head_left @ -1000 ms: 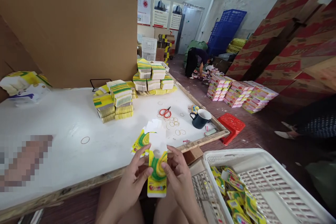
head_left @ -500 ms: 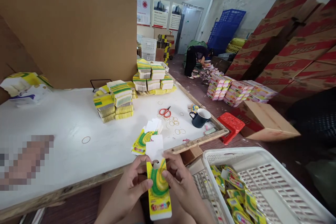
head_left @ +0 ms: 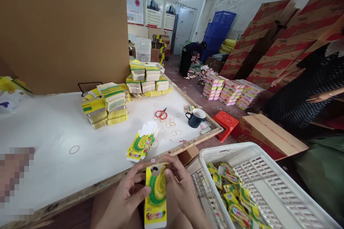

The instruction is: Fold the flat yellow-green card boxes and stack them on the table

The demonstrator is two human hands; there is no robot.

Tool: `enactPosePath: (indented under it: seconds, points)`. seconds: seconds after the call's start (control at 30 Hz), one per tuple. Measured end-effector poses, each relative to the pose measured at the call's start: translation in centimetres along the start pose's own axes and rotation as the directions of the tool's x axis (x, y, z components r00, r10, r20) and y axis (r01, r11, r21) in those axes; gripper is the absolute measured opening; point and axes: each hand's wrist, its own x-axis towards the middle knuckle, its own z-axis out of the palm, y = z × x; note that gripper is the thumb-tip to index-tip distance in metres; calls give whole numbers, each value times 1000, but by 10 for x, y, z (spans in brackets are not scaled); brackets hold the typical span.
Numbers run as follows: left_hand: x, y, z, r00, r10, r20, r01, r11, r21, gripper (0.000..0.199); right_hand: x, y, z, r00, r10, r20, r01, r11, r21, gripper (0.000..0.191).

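Note:
A small yellow and green carton [head_left: 156,195] stands upright between my hands in front of the table edge. My left hand [head_left: 130,191] grips its left side, thumb on the front face. On the other side my right hand [head_left: 178,182] holds the upper right edge, fingers curled behind the top. The carton's top shows a dark cut-out notch; what lies behind it is hidden. Just beyond, several more yellow cartons [head_left: 141,143] with white flaps lie overlapped on the white table [head_left: 99,157].
Bundled flat cartons [head_left: 107,103] are stacked on the table. Red-handled scissors [head_left: 161,113], rubber bands [head_left: 169,123] and a dark mug [head_left: 196,118] lie toward its right end. A white basket [head_left: 258,146] with yellow packs is at my right. Two people are beyond.
The carton's white top flap stood up before and is no longer seen; its top looks closed down. My view has swung right, showing more of a person in dotted clothing.

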Motion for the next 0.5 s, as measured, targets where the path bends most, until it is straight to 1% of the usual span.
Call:
enactPosePath:
  seconds: [0.07, 0.1, 0.17, 0.23, 0.27, 0.3, 0.4, 0.5]
  points:
    - [2, -2, 0, 998, 43, -38, -39, 993, 107, 43, 2, -5, -4, 998, 9, 60, -12, 999, 50, 31]
    - [3, -4, -1, 996, 65, -59, -55, 987, 153, 40, 3, -7, -6, 993, 38, 109, -47, 996, 82, 30]
    - [4, -10, -2, 993, 89, -74, -72, 976, 205, 38, 4, -11, -7, 965, 142, 218, -171, 978, 119, 26]
    - [3, -17, -2, 994, 91, -58, -77, 974, 213, 39, 3, -10, -5, 930, 232, 284, -270, 957, 102, 34]
    - [3, -20, -2, 996, 84, -39, -74, 973, 217, 40, 3, -9, -3, 926, 252, 282, -279, 958, 62, 37]
    - [2, -21, -1, 997, 75, -20, -69, 972, 223, 40, 3, -8, -2, 932, 251, 260, -261, 965, 6, 38]
    - [0, -22, 0, 999, 53, 8, -54, 969, 242, 41, 4, -5, -1, 963, 206, 174, -168, 964, -206, 36]
    - [0, -19, 1, 999, 43, 23, -47, 969, 241, 42, 5, -4, 0, 966, 191, 176, -132, 945, -299, 29]
